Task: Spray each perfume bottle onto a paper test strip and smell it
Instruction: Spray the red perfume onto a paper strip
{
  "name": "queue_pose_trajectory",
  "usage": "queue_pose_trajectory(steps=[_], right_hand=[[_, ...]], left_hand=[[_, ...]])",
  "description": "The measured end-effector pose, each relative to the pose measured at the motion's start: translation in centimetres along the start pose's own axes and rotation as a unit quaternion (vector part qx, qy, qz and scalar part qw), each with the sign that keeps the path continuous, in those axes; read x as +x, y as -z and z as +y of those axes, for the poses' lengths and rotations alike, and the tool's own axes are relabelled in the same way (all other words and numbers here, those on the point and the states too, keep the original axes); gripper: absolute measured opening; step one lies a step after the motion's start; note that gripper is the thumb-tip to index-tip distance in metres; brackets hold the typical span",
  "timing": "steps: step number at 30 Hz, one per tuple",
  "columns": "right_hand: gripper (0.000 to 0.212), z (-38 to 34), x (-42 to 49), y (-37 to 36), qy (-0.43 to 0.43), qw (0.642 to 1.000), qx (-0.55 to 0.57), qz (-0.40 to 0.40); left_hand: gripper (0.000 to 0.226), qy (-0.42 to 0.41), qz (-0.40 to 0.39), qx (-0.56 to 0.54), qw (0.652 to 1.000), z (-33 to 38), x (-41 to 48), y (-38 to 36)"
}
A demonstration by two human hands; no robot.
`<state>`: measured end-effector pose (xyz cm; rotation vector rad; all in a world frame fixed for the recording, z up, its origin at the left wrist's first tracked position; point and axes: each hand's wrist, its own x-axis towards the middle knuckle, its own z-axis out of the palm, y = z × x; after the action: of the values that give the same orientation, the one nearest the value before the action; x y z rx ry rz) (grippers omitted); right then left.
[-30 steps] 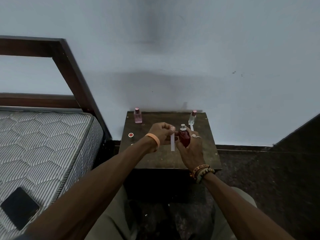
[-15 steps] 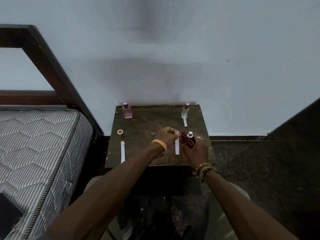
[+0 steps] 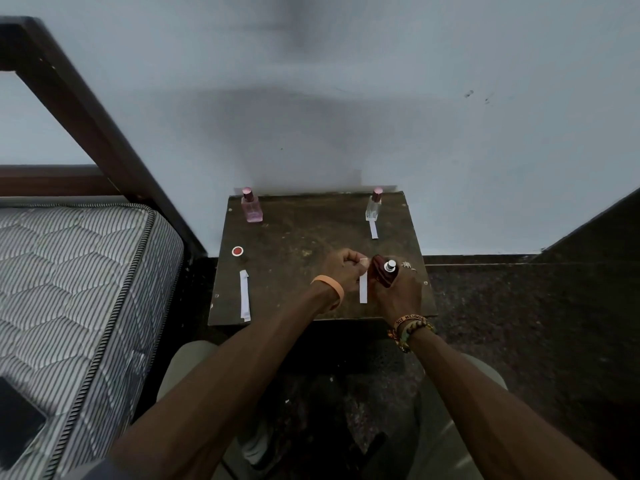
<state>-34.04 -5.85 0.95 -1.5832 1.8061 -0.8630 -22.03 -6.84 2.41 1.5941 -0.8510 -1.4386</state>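
The dark red perfume bottle (image 3: pixel 382 276) is in the person's right hand (image 3: pixel 398 296), above the near right part of the small wooden table (image 3: pixel 304 244). The fingers are curled round its body, and it is held a little tilted, with the silver spray head (image 3: pixel 390 266) free at the top. Whether a finger presses on this head, I cannot tell.

Just beside the bottle, on its left, hangs a white paper strip (image 3: pixel 363 292). The left hand (image 3: pixel 341 271) is closed like a fist and pinches the upper end of the strip, so the strip hangs down from it. The two hands are almost touching, with the strip between them.

The left wrist carries an orange band (image 3: pixel 330 289). The right wrist carries several bracelets (image 3: pixel 410 327), and a ring (image 3: pixel 407 265) is on one finger of that hand.

At the far left corner of the table a pink bottle (image 3: pixel 251 207) stands upright. At the far right corner stands a clear bottle (image 3: pixel 373 207), with a short strip (image 3: pixel 373 230) lying just in front of it. On the left side lies a round red cap (image 3: pixel 237 251). Nearer to the person there is a long strip (image 3: pixel 244 295), maybe two together.

The table stands against a pale wall (image 3: pixel 381 116). To its left is a striped mattress (image 3: pixel 69 271) in a dark bed frame (image 3: pixel 86 109), and a black phone (image 3: pixel 17 427) lies on the mattress.
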Motion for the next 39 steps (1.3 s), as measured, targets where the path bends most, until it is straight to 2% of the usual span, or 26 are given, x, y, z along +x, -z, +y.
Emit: queue_pose_trajectory(steps=[7, 10, 12, 16, 18, 21, 23, 27, 31, 36, 39], right_hand=[[0.03, -0.3, 0.0, 0.1, 0.012, 1.0, -0.026, -0.012], [0.062, -0.8, -0.1, 0.7, 0.028, 0.999, -0.027, -0.005], [0.075, -1.8, -0.1, 1.5, 0.067, 0.997, -0.035, 0.033], [0.065, -4.5, 0.3, 1.9, 0.177, 0.973, -0.09, 0.121], [0.053, -6.2, 0.6, 1.0, 0.22, 0.964, -0.087, 0.123], [0.035, -8.7, 0.8, -1.6, 0.265, 0.959, -0.069, 0.065], [0.029, -10.3, 0.4, -3.6, 0.258, 0.965, -0.051, 0.012], [0.033, -12.5, -0.5, -8.0, 0.185, 0.973, -0.047, -0.13], [0.042, -13.1, -0.9, -12.4, 0.132, 0.958, -0.083, -0.24], [0.043, -13.5, -1.1, -16.1, 0.087, 0.959, -0.083, -0.257], [0.043, -14.0, -0.9, -17.5, 0.086, 0.957, -0.096, -0.261]], left_hand=[[0.017, 0.016, -0.01, -0.012, 1.0, 0.3, -0.7, 0.3], [0.016, 0.008, -0.005, 0.001, 1.0, 0.7, -0.9, 0.9], [0.014, 0.0, 0.008, 0.017, 1.0, 1.4, -1.0, 2.0], [0.012, -0.002, 0.035, 0.001, 0.999, 3.4, -1.1, 6.5], [0.013, -0.005, 0.052, -0.016, 0.998, 4.0, -1.0, 9.8], [0.011, -0.005, 0.095, -0.015, 0.995, 4.1, -1.1, 14.5], [0.013, -0.005, 0.139, -0.012, 0.99, 3.8, -1.2, 17.0], [0.011, 0.005, 0.202, -0.026, 0.979, 3.0, -1.6, 20.7], [0.006, 0.029, 0.243, -0.036, 0.969, 0.9, -1.2, 23.4], [0.008, 0.065, 0.231, -0.09, 0.966, -0.3, -0.8, 24.8], [0.002, 0.072, 0.215, -0.106, 0.968, -0.8, -0.2, 24.7]])
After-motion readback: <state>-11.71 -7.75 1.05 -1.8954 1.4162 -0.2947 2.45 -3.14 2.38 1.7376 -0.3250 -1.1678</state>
